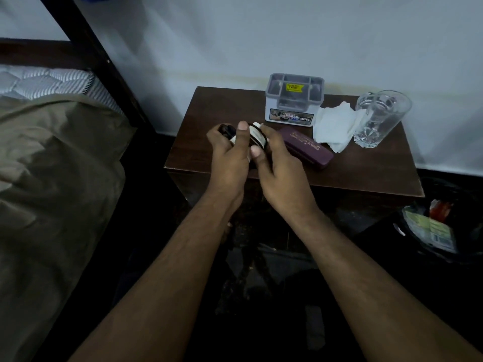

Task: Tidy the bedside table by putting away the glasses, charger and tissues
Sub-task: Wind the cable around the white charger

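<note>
Standing beside the bed, I see from the head view both hands busy over the front left part of the bedside table [366,176]: the left hand [230,158] and the right hand [277,165] are curled together round the charger [254,135], a white plug with a black cord looped about it, held just above the wood. It looks to me like the cord is being wound, so the sensible thing is to keep the left hand steady on the plug while the right lays each turn snug against the last, then tuck the loose end under so it cannot spring free. Just right of the hands lies a closed purple glasses case [308,147]; whether the glasses are inside I cannot tell. The tissues [334,126] lie crumpled between that case and a clear drinking glass [379,118], touching or nearly touching both. A grey organiser box [294,100] stands at the back by the wall, a likely home for the wound charger, best lowered in without nudging the glass.
</note>
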### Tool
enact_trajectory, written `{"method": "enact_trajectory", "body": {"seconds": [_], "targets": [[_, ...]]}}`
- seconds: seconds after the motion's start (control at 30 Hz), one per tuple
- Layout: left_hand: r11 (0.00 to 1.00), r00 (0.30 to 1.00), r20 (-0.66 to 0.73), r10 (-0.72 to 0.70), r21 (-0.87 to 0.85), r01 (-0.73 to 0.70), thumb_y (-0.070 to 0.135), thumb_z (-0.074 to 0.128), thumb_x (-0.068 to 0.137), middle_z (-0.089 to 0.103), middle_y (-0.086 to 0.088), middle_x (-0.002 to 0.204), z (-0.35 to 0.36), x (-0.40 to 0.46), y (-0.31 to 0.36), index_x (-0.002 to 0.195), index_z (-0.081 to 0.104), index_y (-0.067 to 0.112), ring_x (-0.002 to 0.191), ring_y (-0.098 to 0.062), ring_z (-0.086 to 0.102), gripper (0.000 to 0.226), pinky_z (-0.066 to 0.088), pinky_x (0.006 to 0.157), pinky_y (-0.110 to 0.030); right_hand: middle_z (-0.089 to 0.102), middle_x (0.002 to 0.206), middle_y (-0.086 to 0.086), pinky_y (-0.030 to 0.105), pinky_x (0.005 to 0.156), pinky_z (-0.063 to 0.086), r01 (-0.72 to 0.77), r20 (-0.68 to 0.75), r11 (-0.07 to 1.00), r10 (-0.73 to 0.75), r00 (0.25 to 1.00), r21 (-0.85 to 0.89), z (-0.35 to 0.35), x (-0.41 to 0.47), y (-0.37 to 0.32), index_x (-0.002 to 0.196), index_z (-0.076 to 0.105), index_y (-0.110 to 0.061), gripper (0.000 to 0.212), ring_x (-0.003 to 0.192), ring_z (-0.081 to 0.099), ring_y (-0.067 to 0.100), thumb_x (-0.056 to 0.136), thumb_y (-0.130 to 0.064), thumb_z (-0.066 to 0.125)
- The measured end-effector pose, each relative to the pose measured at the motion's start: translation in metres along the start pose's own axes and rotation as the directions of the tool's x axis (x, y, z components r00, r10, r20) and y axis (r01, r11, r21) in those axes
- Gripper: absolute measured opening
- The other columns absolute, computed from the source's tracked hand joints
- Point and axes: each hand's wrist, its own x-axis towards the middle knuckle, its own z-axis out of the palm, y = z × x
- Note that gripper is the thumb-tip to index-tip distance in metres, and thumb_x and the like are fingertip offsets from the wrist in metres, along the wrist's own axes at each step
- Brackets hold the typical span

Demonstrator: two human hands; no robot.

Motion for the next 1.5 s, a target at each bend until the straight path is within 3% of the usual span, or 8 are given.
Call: {"method": "enact_trajectory", "body": {"seconds": [0.23,0.4,0.6,0.77,0.93,1.07,1.23,1.5], "targets": [[0.983,0.997,0.076,-0.021,0.183,0.007,0.04,0.056,0.103,0.063,-0.011,0.119,-0.012,0.079,-0.008,0.125,0.041,0.014,0.095,-0.018,0.066,0.038,0.06,0.076,-0.03,0.069,0.129,0.005,0.004,0.089,0.04,0.091,0.055,0.988,-0.085,0.995,-0.125,0.016,0.068,0.026,0.149,0.048,-0.018,0.058,0.116,0.065,0.016,0.096,-0.025,0.069],[0.949,0.988,0.144,0.052,0.3,-0.093,0.032,0.062,0.101,0.058,0.002,0.111,-0.018,0.135,-0.02,0.129,0.048,0.022,0.092,-0.008,0.064,0.033,0.055,0.068,-0.015,0.058,0.144,0.015,0.037,0.105,0.047,0.092,0.102,0.973,-0.072,0.992,-0.213,0.046,0.106,0.052,0.156,0.036,-0.015,0.06,0.13,0.057,0.031,0.101,-0.018,0.059],[0.891,0.98,0.2,-0.016,0.447,-0.077,0.022,0.081,0.086,0.069,0.001,0.105,-0.034,0.187,-0.032,0.12,0.062,0.014,0.089,-0.005,0.066,0.04,0.051,0.067,-0.01,0.056,0.141,0.017,0.046,0.101,0.048,0.038,0.162,0.957,0.009,0.987,-0.288,0.075,0.147,0.078,0.157,0.031,-0.013,0.058,0.127,0.056,0.034,0.103,-0.01,0.051],[0.849,0.954,0.279,-0.112,0.525,-0.054,0.018,0.082,0.085,0.07,-0.004,0.12,-0.048,0.213,-0.038,0.129,0.059,0.018,0.108,-0.014,0.068,0.05,0.055,0.078,-0.015,0.053,0.137,0.019,0.047,0.101,0.046,0.073,0.226,0.912,0.022,0.974,-0.404,0.092,0.171,0.097,0.158,0.027,-0.013,0.059,0.124,0.052,0.035,0.104,-0.013,0.048],[0.678,0.917,0.383,-0.11,0.704,-0.213,0.025,0.077,0.089,0.056,-0.007,0.14,-0.052,0.233,-0.034,0.144,0.05,0.025,0.127,-0.019,0.058,0.061,0.045,0.112,-0.037,0.054,0.127,0.016,0.043,0.09,0.045,0.101,0.165,0.838,-0.013,0.986,-0.537,0.099,0.187,0.107,0.159,0.024,-0.014,0.06,0.114,0.051,0.033,0.104,-0.017,0.047],[0.552,0.928,0.373,0.003,0.773,-0.312,0.021,0.072,0.094,0.05,-0.003,0.135,-0.049,0.239,-0.038,0.15,0.047,0.023,0.121,-0.011,0.05,0.062,0.034,0.089,0.003,0.054,0.13,0.015,0.043,0.095,0.044,0.106,0.137,0.806,-0.031,0.99,-0.582,0.101,0.195,0.116,0.16,0.021,-0.012,0.069,0.115,0.051,0.033,0.099,-0.008,0.05],[0.494,0.921,0.387,0.029,0.796,-0.35,0.02,0.072,0.092,0.049,-0.011,0.142,-0.039,0.24,-0.04,0.152,0.044,0.025,0.134,-0.025,0.046,0.066,0.039,0.115,-0.039,0.041,0.153,0.018,0.042,0.112,0.039,0.092,0.107,0.837,-0.04,0.993,-0.539,0.103,0.196,0.119,0.161,0.014,-0.007,0.067,0.135,0.044,0.033,0.105,-0.018,0.048],[0.491,0.94,0.34,-0.018,0.822,-0.288,0.023,0.079,0.086,0.046,-0.012,0.146,-0.035,0.238,-0.037,0.154,0.04,0.027,0.137,-0.031,0.045,0.079,0.039,0.116,-0.051,0.018,0.166,0.024,0.044,0.121,0.032,0.072,0.126,0.855,-0.008,0.992,-0.514,0.099,0.185,0.106,0.162,0.006,-0.006,0.079,0.151,0.026,0.038,0.1,-0.018,0.055]]}}
